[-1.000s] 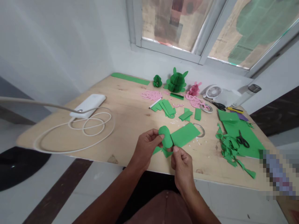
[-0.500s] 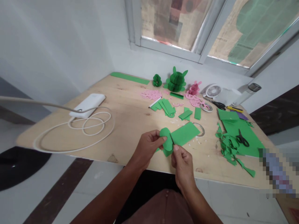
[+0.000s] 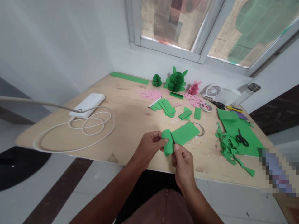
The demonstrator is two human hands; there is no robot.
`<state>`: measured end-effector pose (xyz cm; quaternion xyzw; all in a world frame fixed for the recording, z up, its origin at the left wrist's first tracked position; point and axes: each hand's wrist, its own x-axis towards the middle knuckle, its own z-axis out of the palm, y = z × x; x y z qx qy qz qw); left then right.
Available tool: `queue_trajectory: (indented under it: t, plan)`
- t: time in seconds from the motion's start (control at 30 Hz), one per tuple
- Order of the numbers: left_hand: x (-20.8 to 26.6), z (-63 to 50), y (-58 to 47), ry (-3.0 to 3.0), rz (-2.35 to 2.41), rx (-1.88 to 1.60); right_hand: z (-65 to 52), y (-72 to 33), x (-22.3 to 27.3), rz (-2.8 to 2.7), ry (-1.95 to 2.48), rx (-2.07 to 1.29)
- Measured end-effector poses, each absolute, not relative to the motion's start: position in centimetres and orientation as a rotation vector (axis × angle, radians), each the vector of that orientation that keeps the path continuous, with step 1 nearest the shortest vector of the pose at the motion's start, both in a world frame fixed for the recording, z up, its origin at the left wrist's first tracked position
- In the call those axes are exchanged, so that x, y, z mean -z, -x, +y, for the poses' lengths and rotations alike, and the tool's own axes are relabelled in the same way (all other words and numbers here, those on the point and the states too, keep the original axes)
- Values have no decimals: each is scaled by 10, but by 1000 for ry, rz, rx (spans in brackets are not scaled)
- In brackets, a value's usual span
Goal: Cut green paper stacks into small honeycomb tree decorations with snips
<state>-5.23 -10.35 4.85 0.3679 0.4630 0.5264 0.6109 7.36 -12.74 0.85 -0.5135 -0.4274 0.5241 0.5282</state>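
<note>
My left hand pinches a rounded green paper piece between thumb and fingers, above the table's front part. My right hand is closed round a pair of scissors, whose dark blades lie along the paper's right edge; the handles are hidden in my fingers. Just behind, a flat green paper strip rests on the table. Beside its right end lies a roll of tape. Further back are cut green paper pieces and a white pen.
Green scraps and black scissors lie on green sheets at the right. Green and pink paper figures stand at the back, near a small white fan. A white power bank with a coiled cable is at left.
The rounded green paper in my left hand has shifted slightly right and down along the scissor blades. My right hand has barely moved.
</note>
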Motion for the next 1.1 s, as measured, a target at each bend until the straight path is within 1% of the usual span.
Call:
queue_trajectory:
  t: [0.33, 0.87, 1.1]
  plan:
    - [-47, -105, 52, -840, 1058, -1184, -127, -75, -8, -1022, 1225, -1252]
    - [-46, -104, 65, -880, 964, -1037, -128, -78, -6, -1040, 1216, -1277]
    - [-44, -105, 63, -848, 980, -1101, -130, -77, -5, -1043, 1230, -1263]
